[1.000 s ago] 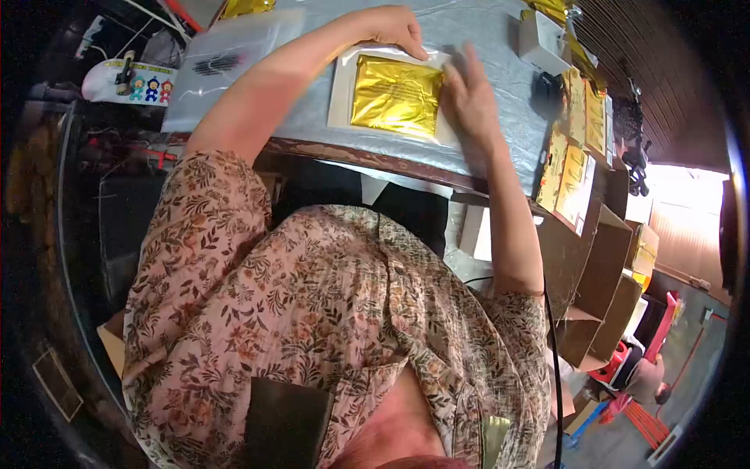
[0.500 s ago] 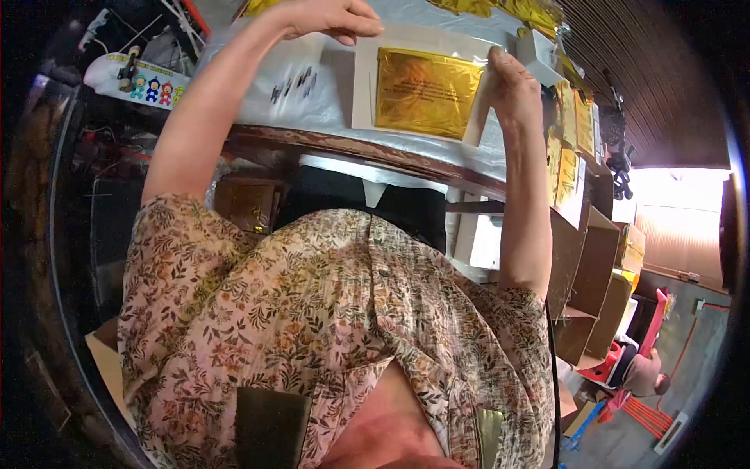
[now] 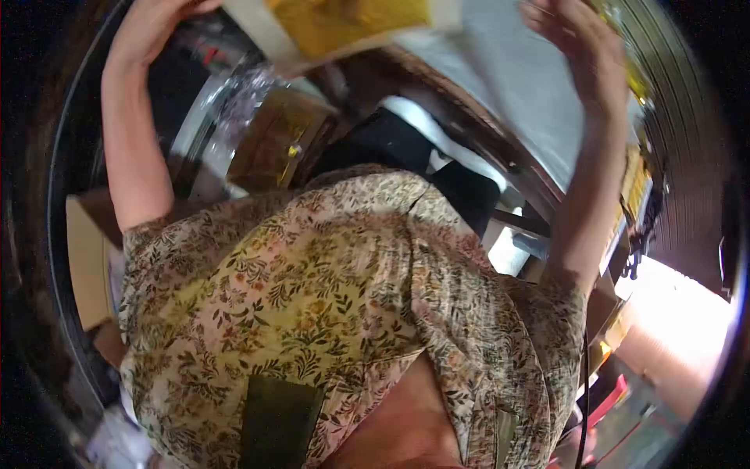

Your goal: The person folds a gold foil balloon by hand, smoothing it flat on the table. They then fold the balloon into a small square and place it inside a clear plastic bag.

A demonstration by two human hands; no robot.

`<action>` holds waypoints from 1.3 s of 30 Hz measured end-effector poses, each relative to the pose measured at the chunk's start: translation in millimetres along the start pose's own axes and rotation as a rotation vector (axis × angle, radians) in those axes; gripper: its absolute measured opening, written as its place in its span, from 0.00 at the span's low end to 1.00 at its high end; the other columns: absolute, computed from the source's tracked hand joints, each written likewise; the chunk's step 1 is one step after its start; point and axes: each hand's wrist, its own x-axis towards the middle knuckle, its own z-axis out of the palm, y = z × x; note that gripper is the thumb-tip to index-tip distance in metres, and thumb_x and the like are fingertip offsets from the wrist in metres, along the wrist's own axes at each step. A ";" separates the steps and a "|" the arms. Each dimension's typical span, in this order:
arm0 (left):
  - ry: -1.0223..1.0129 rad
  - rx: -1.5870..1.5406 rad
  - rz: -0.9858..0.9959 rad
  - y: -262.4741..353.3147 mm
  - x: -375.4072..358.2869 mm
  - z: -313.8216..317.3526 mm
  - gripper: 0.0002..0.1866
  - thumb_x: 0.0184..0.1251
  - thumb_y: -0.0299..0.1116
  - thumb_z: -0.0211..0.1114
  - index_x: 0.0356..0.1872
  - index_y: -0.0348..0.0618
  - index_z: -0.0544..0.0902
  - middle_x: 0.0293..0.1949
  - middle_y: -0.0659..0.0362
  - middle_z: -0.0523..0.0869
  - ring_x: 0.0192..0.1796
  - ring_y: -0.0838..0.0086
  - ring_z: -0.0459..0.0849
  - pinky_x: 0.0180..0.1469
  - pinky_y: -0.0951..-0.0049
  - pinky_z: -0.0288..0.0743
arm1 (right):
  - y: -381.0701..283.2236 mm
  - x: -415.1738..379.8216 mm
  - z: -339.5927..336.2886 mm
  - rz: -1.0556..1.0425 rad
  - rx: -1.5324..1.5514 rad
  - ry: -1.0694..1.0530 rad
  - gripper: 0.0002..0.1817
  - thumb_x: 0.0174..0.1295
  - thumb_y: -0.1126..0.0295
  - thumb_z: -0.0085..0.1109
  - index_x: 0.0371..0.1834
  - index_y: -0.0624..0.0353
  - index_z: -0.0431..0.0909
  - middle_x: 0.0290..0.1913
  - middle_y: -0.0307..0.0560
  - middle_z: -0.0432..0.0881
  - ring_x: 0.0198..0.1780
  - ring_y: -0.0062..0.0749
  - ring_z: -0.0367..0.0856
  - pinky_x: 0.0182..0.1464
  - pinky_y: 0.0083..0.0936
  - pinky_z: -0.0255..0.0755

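Observation:
At the top left, my left hand [image 3: 168, 9] is closed at the corner of a pale-bordered sheet with a gold foil panel [image 3: 351, 23]; the top frame edge cuts off part of both. The sheet is tilted and blurred, and its print cannot be read. My right hand [image 3: 566, 22] is at the top right, over the plastic-covered table, apart from the sheet. Its fingers are blurred but look apart, with nothing visible in them.
The table's worn wooden edge [image 3: 469, 105] runs diagonally in front of me. A brown box [image 3: 273, 137] and crumpled clear plastic [image 3: 238, 102] lie at the left, below table height. An open cardboard box [image 3: 87, 262] is at the far left. More cartons stand at the right.
The sheet has moved left with my left hand, past the table's edge, and tilted. My right hand has let go of it and shifted right. The whole view has turned.

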 end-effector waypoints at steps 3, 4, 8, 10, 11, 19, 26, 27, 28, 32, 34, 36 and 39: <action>0.214 -0.193 -0.252 -93.2 -103.9 -70.9 0.18 0.79 0.42 0.66 0.60 0.43 0.86 0.55 0.66 0.89 0.57 0.79 0.86 0.64 0.69 0.77 | -15.1 -29.6 -4.9 0.078 -0.101 0.090 0.24 0.81 0.64 0.52 0.68 0.77 0.75 0.66 0.65 0.81 0.63 0.48 0.86 0.68 0.42 0.79; 0.306 -0.308 -0.316 -125.4 -146.6 -69.2 0.17 0.79 0.39 0.67 0.60 0.42 0.85 0.54 0.63 0.89 0.56 0.79 0.86 0.59 0.73 0.80 | -1.8 -35.2 -25.4 0.058 -0.159 0.077 0.25 0.80 0.61 0.54 0.67 0.75 0.77 0.62 0.66 0.84 0.60 0.48 0.88 0.67 0.38 0.79; 0.345 -0.895 -0.437 -266.8 -277.3 27.4 0.06 0.77 0.33 0.63 0.45 0.41 0.82 0.32 0.68 0.79 0.27 0.85 0.72 0.27 0.82 0.66 | 31.9 -58.1 -79.1 0.083 -0.066 0.117 0.25 0.77 0.61 0.60 0.64 0.74 0.79 0.60 0.64 0.86 0.61 0.49 0.87 0.66 0.44 0.80; 0.459 -0.783 -0.546 -301.1 -312.8 94.6 0.07 0.78 0.35 0.61 0.42 0.43 0.81 0.32 0.66 0.79 0.29 0.80 0.75 0.31 0.81 0.71 | 44.4 -65.1 -101.5 0.214 -0.074 0.229 0.24 0.77 0.61 0.60 0.64 0.73 0.80 0.61 0.64 0.85 0.61 0.49 0.86 0.66 0.44 0.80; 0.308 -0.203 -0.605 -326.8 -324.6 121.0 0.08 0.79 0.36 0.60 0.44 0.42 0.81 0.34 0.63 0.80 0.32 0.75 0.77 0.37 0.76 0.75 | 52.1 -68.7 -118.0 0.271 0.006 0.217 0.22 0.78 0.64 0.59 0.65 0.71 0.79 0.62 0.61 0.85 0.62 0.47 0.86 0.68 0.43 0.79; -0.086 0.969 -0.578 -400.0 -350.9 206.1 0.16 0.83 0.39 0.52 0.55 0.40 0.81 0.45 0.50 0.86 0.44 0.57 0.85 0.49 0.62 0.84 | 66.9 -110.8 -124.3 0.396 0.065 0.251 0.20 0.80 0.65 0.56 0.66 0.68 0.79 0.60 0.57 0.87 0.60 0.41 0.88 0.66 0.38 0.81; 0.129 0.918 -0.105 -416.1 -220.1 203.2 0.15 0.81 0.38 0.55 0.57 0.40 0.82 0.38 0.55 0.86 0.34 0.65 0.85 0.43 0.64 0.83 | 47.5 -140.3 -58.8 0.510 -0.081 0.450 0.19 0.75 0.63 0.62 0.58 0.69 0.83 0.52 0.52 0.90 0.50 0.34 0.89 0.58 0.30 0.83; 0.079 0.841 -0.094 -388.2 -238.6 201.3 0.15 0.81 0.38 0.56 0.57 0.41 0.82 0.38 0.55 0.86 0.34 0.66 0.85 0.43 0.64 0.83 | 56.9 -142.8 -65.3 0.517 -0.044 0.413 0.20 0.75 0.62 0.63 0.57 0.69 0.84 0.51 0.51 0.90 0.49 0.33 0.89 0.58 0.30 0.82; 0.024 0.763 -0.090 -371.8 -219.4 203.6 0.15 0.80 0.38 0.56 0.57 0.41 0.83 0.38 0.55 0.87 0.34 0.67 0.85 0.43 0.65 0.83 | 53.0 -144.6 -54.4 0.509 -0.030 0.411 0.19 0.74 0.62 0.64 0.56 0.69 0.84 0.50 0.51 0.91 0.48 0.32 0.89 0.57 0.30 0.83; -0.245 0.480 -0.167 -317.1 -240.9 196.0 0.15 0.80 0.37 0.59 0.56 0.42 0.85 0.37 0.57 0.88 0.35 0.70 0.85 0.44 0.66 0.83 | 58.8 -151.6 -39.4 0.510 -0.075 0.365 0.16 0.75 0.63 0.63 0.53 0.66 0.87 0.45 0.49 0.92 0.43 0.30 0.90 0.52 0.29 0.84; -0.372 0.364 -0.248 -282.1 -207.0 206.3 0.15 0.79 0.37 0.60 0.56 0.42 0.86 0.36 0.57 0.88 0.35 0.72 0.85 0.45 0.67 0.83 | 61.8 -153.1 -43.4 0.500 -0.107 0.318 0.16 0.75 0.62 0.64 0.52 0.65 0.88 0.43 0.49 0.92 0.42 0.29 0.90 0.51 0.29 0.85; -0.502 0.251 -0.352 -228.6 -241.2 177.5 0.14 0.79 0.37 0.61 0.56 0.42 0.87 0.36 0.58 0.89 0.35 0.74 0.85 0.46 0.67 0.83 | 65.9 -149.8 -51.1 0.508 -0.170 0.290 0.15 0.76 0.63 0.62 0.51 0.67 0.87 0.44 0.49 0.92 0.44 0.30 0.91 0.51 0.29 0.85; -0.686 0.078 -0.523 -226.4 -134.3 163.9 0.14 0.79 0.37 0.63 0.56 0.43 0.89 0.35 0.59 0.89 0.35 0.76 0.85 0.47 0.69 0.83 | 74.5 -135.2 -64.0 0.464 -0.265 0.290 0.15 0.77 0.65 0.61 0.52 0.69 0.87 0.44 0.49 0.92 0.45 0.29 0.91 0.51 0.27 0.83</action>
